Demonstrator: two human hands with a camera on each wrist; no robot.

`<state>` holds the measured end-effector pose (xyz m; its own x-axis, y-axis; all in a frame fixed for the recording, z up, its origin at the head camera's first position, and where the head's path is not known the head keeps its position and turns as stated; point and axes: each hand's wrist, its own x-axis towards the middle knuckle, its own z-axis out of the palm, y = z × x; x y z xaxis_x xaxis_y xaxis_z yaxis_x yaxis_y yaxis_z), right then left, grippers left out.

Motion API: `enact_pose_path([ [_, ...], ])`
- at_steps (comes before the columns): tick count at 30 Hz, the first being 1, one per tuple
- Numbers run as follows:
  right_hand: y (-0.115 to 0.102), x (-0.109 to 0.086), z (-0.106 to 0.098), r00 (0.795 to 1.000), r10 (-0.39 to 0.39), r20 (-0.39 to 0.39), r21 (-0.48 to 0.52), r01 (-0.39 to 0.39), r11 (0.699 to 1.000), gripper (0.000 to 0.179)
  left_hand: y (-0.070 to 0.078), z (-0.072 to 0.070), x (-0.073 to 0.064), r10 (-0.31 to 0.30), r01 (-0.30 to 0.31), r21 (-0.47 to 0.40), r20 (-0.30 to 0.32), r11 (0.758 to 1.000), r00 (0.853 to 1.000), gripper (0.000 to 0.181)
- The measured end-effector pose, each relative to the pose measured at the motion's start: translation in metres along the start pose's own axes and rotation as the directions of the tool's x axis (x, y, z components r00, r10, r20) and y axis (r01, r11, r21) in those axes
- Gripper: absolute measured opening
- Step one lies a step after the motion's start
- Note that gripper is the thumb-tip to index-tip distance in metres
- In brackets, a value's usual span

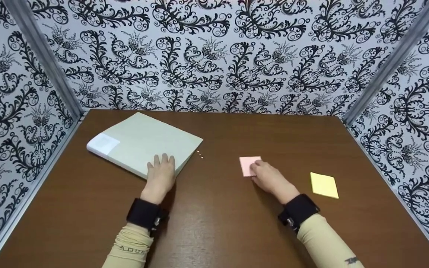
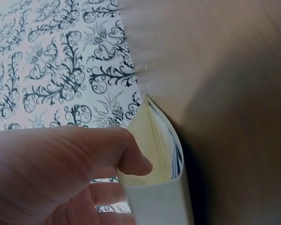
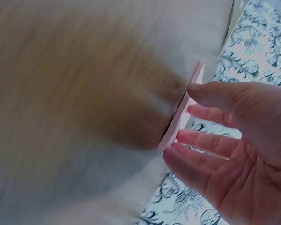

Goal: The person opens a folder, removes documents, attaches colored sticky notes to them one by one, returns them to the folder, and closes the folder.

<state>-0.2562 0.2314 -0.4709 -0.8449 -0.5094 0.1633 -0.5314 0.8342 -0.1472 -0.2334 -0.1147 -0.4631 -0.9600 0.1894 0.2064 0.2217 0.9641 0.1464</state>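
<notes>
At the back left of the table lies a pale folder (image 1: 147,136), with a white label (image 1: 106,143) wrapping its spine. My left hand (image 1: 161,178) rests on its near corner, fingers spread over the top cover. In the left wrist view the thumb (image 2: 136,161) hooks over the cover's edge, opposite the fingers, and papers (image 2: 166,133) show between the covers. Right of the table's middle, my right hand (image 1: 273,179) holds a pink sticky note pad (image 1: 247,166). The right wrist view shows thumb and fingertips gripping the edges of the pad (image 3: 181,112).
A yellow sticky note pad (image 1: 324,185) lies on the brown table (image 1: 214,216), to the right of my right hand. Small white bits (image 1: 200,154) are scattered beside the folder's right edge. Patterned walls (image 1: 207,63) close off the back and both sides.
</notes>
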Motion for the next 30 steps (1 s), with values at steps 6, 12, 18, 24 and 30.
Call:
enact_pose_path([
  [6, 0.019, -0.003, -0.002, 0.996, 0.087, 0.025, -0.054, -0.085, 0.995, 0.030, 0.012, -0.001, -0.001, 0.042, -0.043, -0.005, -0.012, 0.999, 0.999, 0.042],
  [12, 0.043, -0.009, -0.009, 0.970, 0.236, 0.061, -0.073, -0.231, 0.970, 0.026, 0.022, -0.003, -0.002, 0.089, -0.087, -0.028, 0.055, 0.996, 0.995, 0.052],
  [18, 0.069, -0.015, -0.016, 0.923, 0.365, 0.121, -0.085, -0.357, 0.930, 0.030, 0.031, -0.006, -0.002, 0.166, -0.158, -0.066, 0.125, 0.985, 0.978, 0.053],
  [24, 0.087, -0.020, -0.020, 0.896, 0.416, 0.154, -0.061, -0.412, 0.909, 0.036, 0.042, -0.003, -0.004, 0.263, -0.256, -0.083, 0.081, 0.963, 0.961, 0.047],
  [30, 0.090, -0.020, -0.018, 0.919, 0.379, 0.111, -0.012, -0.380, 0.925, 0.045, 0.054, -0.001, -0.006, 0.352, -0.350, -0.067, 0.020, 0.934, 0.936, 0.036],
])
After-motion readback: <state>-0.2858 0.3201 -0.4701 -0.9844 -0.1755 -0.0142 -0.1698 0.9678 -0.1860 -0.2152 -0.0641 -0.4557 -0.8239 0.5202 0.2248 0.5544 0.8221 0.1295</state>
